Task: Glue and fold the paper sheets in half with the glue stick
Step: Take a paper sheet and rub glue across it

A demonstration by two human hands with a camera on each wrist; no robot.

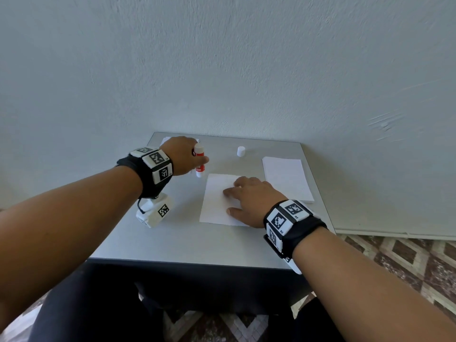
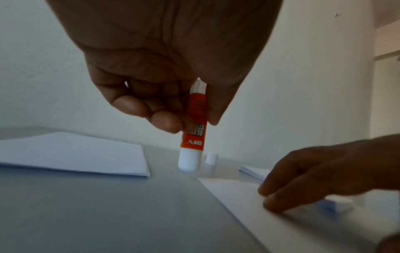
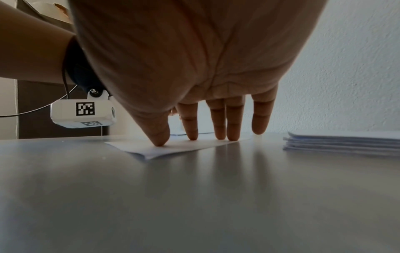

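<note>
The left hand (image 1: 181,155) held the glue stick (image 1: 199,161) upright, thumb on 1 side and curled fingers on the other, gripping its red-orange label. In the left wrist view the glue stick (image 2: 193,130) pointed its rounded white end down toward the grey counter (image 1: 187,233), just beside the far left corner of the paper sheet (image 1: 217,201); whether that end touched the counter could not be told.

The right hand (image 1: 249,202) lay flat on the paper sheet, fingers straight and spread. The right wrist view showed its fingertips (image 3: 161,141) pressing the sheet (image 3: 184,147) against the counter (image 3: 194,196), the thumb nearest the camera.

A small white cap (image 1: 241,151) stood alone toward the far edge of the counter, apart from the glue stick. A stack of white sheets (image 1: 286,178) sat to the right of the pressed sheet, near but not touching it. Another folded white paper (image 2: 71,154) lay at the far left corner, partly hidden behind the left hand in the head view.
</note>
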